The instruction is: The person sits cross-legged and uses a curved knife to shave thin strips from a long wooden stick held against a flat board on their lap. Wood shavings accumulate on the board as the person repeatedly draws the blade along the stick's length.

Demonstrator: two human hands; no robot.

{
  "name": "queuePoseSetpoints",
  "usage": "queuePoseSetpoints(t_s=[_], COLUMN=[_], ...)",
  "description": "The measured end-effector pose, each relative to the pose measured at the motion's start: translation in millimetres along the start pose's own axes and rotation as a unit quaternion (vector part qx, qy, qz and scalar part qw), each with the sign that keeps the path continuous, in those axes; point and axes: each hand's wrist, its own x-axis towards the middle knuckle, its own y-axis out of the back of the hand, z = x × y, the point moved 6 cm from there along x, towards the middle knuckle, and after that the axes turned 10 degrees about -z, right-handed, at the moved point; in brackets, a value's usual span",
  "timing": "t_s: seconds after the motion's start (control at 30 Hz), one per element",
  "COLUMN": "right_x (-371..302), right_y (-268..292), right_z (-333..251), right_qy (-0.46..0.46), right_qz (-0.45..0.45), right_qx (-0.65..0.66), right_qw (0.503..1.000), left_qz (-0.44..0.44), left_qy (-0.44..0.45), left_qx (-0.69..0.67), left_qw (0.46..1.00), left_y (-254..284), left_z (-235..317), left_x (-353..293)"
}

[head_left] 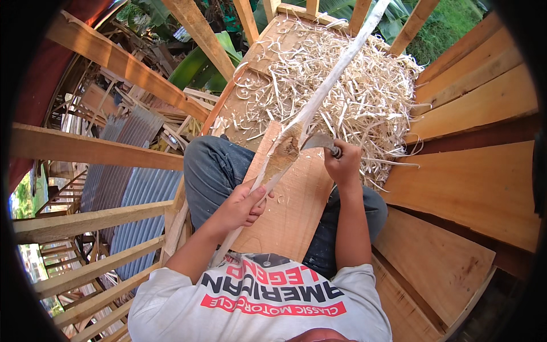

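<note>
My left hand [246, 206] is wrapped round the lower part of a long pale carved stick [333, 77]. The stick slants from near my lap up toward the far right, and widens at its middle into a brown, rough-surfaced section. In my right hand [344, 163] is a curved carving knife [319, 141], fingers closed round its handle. The knife's metal blade reaches left to the right edge of the wide section; whether it bites into the wood I cannot tell. Beneath the stick, a flat wooden board [293, 214] lies between my legs, with a few small shavings on it.
A big heap of curled wood shavings [353, 97] covers the floor ahead. Wooden rails [97, 151] and slats run along the left and far sides. Wide planks [467, 188] form a wall on the right. Corrugated metal sheets [137, 199] and scrap timber lie beyond the left railing.
</note>
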Motion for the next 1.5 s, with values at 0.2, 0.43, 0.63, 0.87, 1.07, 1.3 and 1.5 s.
queuePoseSetpoints(t_s=[0.2,0.43,0.63,0.87,1.07,1.3,1.5], right_x=[-3.5,-7.5,-7.4,-7.2,-3.1,4.9,12.6], right_y=[-4.7,18.3,25.4,28.9,35.5,58.9,56.2], right_z=[-7.0,-0.5,4.9,23.2,34.3,64.7,76.1], right_qy=[-0.035,-0.075,-0.082,-0.148,-0.181,-0.249,-0.257], right_qz=[0.02,0.082,0.112,0.096,0.116,0.17,0.168], right_qx=[-0.076,-0.161,-0.146,-0.158,-0.149,-0.106,-0.116], right_qw=[0.996,0.981,0.979,0.972,0.965,0.948,0.945], left_qz=[0.031,0.06,0.039,0.041,0.037,0.01,0.021], left_qy=[-0.068,-0.115,-0.103,-0.107,-0.071,-0.107,-0.075], left_qx=[0.165,0.318,0.267,0.274,0.225,0.236,0.232], left_qw=[0.984,0.939,0.957,0.955,0.971,0.966,0.97], left_y=[-12.0,-21.2,-25.5,-26.3,-24.2,-32.9,-28.8], left_z=[5.0,5.8,-1.4,-4.7,-15.6,-23.2,-26.2], left_x=[0.0,-0.2,2.0,6.1,10.7,8.8,6.2])
